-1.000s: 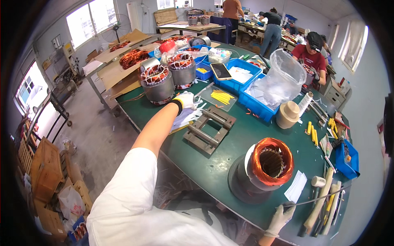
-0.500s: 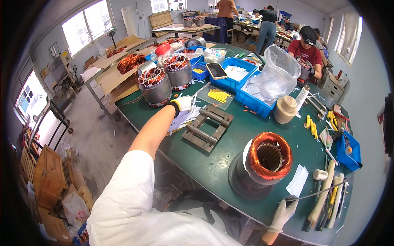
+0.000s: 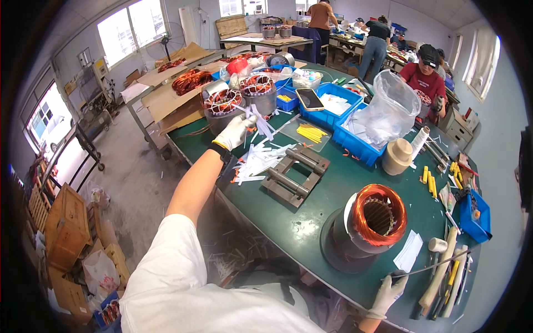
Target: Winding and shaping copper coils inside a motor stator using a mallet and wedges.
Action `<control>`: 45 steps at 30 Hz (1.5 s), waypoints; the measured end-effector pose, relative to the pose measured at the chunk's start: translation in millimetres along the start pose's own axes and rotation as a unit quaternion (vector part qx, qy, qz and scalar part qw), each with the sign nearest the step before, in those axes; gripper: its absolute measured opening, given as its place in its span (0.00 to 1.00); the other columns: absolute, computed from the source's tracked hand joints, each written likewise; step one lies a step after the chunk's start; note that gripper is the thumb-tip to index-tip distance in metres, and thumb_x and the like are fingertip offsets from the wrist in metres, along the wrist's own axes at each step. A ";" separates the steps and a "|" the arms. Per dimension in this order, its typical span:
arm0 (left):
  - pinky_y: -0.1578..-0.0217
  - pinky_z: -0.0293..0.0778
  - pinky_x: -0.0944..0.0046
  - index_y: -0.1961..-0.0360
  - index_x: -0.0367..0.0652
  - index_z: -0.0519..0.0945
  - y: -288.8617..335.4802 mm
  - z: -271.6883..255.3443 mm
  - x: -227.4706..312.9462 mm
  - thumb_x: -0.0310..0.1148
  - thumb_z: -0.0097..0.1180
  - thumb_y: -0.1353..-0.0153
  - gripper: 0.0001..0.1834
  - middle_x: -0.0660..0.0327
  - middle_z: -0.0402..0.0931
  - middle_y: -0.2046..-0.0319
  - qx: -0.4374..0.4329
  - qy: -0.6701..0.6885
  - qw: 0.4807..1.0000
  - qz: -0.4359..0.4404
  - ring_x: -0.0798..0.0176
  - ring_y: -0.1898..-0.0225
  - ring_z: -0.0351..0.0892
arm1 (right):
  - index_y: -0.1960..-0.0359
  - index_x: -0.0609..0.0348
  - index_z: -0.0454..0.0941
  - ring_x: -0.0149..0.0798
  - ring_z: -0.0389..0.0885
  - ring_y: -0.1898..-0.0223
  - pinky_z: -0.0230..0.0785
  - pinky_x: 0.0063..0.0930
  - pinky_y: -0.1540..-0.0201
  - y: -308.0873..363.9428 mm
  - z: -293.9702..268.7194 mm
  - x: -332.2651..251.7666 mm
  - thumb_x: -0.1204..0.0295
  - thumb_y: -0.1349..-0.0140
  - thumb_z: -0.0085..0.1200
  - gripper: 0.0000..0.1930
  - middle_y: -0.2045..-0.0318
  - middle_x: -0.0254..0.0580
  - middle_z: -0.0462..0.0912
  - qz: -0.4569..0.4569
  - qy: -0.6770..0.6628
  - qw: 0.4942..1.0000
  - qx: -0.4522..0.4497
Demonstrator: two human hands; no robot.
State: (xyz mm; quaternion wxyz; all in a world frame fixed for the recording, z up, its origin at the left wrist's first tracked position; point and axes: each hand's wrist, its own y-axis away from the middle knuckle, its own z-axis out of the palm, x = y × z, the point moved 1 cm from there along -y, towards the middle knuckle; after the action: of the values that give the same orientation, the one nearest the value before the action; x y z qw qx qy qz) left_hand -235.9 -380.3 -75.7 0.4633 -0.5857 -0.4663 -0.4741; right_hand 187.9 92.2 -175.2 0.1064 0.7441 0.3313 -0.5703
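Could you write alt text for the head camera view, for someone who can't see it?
A person's gloved left hand lifts white paper strips from a pile over a green workbench, while the gloved right hand holds a thin rod at the near edge. Between them stands a motor stator with copper windings.

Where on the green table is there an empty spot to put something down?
Bare green table shows between the metal frame and the copper-wound motor part, and at the near edge left of that part. The far side is crowded: blue bins, paper strips by the left hand. Tools crowd the right hand.
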 end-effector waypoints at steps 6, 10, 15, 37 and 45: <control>0.49 0.74 0.54 0.56 0.38 0.76 27.8 0.7 -2.0 0.30 0.48 0.32 0.09 0.53 0.77 0.60 -0.048 0.378 0.924 -0.040 0.59 0.56 0.78 | 0.61 0.66 0.69 0.31 0.71 0.73 0.66 0.24 0.68 -0.6 -3.3 1.0 0.84 0.44 0.47 0.09 0.71 0.40 0.72 0.008 -0.005 1.000 -0.004; 0.73 0.75 0.62 0.57 0.39 0.74 71.1 24.4 19.2 0.30 0.49 0.34 0.08 0.58 0.74 0.67 -0.067 0.273 0.952 -0.118 0.60 0.71 0.77 | 0.58 0.64 0.68 0.29 0.71 0.69 0.67 0.24 0.63 8.0 -8.8 -15.0 0.79 0.41 0.45 0.09 0.69 0.37 0.72 0.025 -0.103 0.994 -0.009; 0.81 0.57 0.75 0.46 0.40 0.69 159.6 109.5 62.4 0.40 0.51 0.32 0.19 0.67 0.66 0.70 -0.190 0.320 0.922 -0.105 0.75 0.79 0.61 | 0.53 0.61 0.66 0.36 0.74 0.66 0.66 0.32 0.53 30.8 -4.0 -58.5 0.72 0.40 0.46 0.14 0.72 0.44 0.78 -0.033 -0.210 0.976 -0.056; 0.73 0.68 0.71 0.52 0.41 0.72 366.1 390.6 57.4 0.57 0.49 0.33 0.27 0.68 0.64 0.74 -0.737 0.161 0.575 -0.317 0.74 0.75 0.64 | 0.50 0.67 0.76 0.20 0.68 0.75 0.61 0.16 0.71 167.3 -148.2 -103.4 0.71 0.52 0.63 0.25 0.78 0.25 0.71 0.258 -0.031 0.928 0.268; 0.78 0.66 0.73 0.43 0.41 0.70 374.9 385.6 54.0 0.59 0.50 0.35 0.33 0.63 0.73 0.72 -0.742 0.144 0.598 -0.266 0.76 0.80 0.64 | 0.65 0.63 0.78 0.21 0.69 0.75 0.62 0.17 0.72 153.1 -122.2 -79.1 0.73 0.43 0.60 0.08 0.76 0.30 0.77 0.221 -0.126 0.929 0.268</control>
State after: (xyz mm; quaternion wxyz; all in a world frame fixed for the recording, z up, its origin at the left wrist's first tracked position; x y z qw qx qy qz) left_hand 187.5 -45.7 -106.7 -0.2171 -0.5020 -0.0162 -0.8370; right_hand 366.8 12.2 -96.1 0.0673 0.7215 -0.0230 -0.6887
